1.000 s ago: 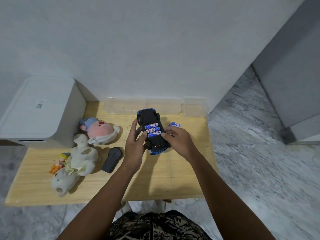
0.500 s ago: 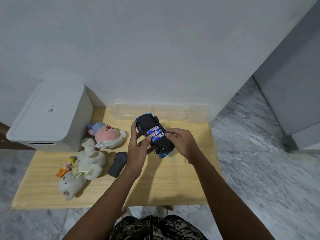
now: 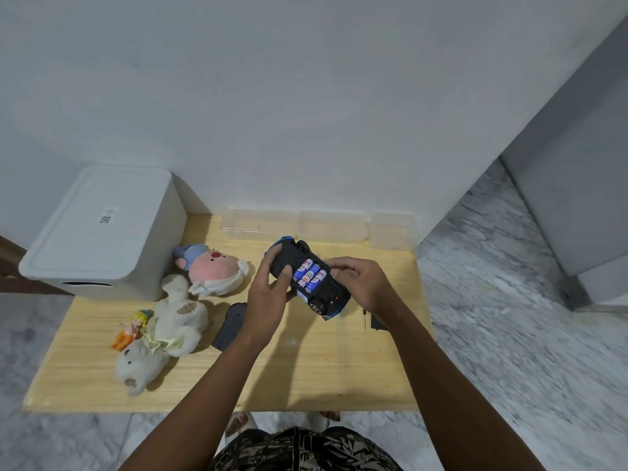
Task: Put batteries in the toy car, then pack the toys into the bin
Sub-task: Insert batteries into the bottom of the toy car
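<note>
With both hands' grip clasping the upturned blue-and-black toy car [image 3: 306, 278], left hand [image 3: 268, 297] and right hand [image 3: 365, 287], press the blue-white batteries [image 3: 310, 274] flat, then refit the cover.

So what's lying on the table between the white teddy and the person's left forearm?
In the head view, a dark remote-like piece lies flat between the white teddy and the left forearm, partly hidden by it.

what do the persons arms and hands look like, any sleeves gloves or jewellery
Both arms are bare as far up as the view reaches, with no sleeve showing. The left hand and right hand wear no gloves, and no rings, watch or bracelets are visible. The only clothing in view is a dark leaf-patterned garment at the bottom edge.
</note>
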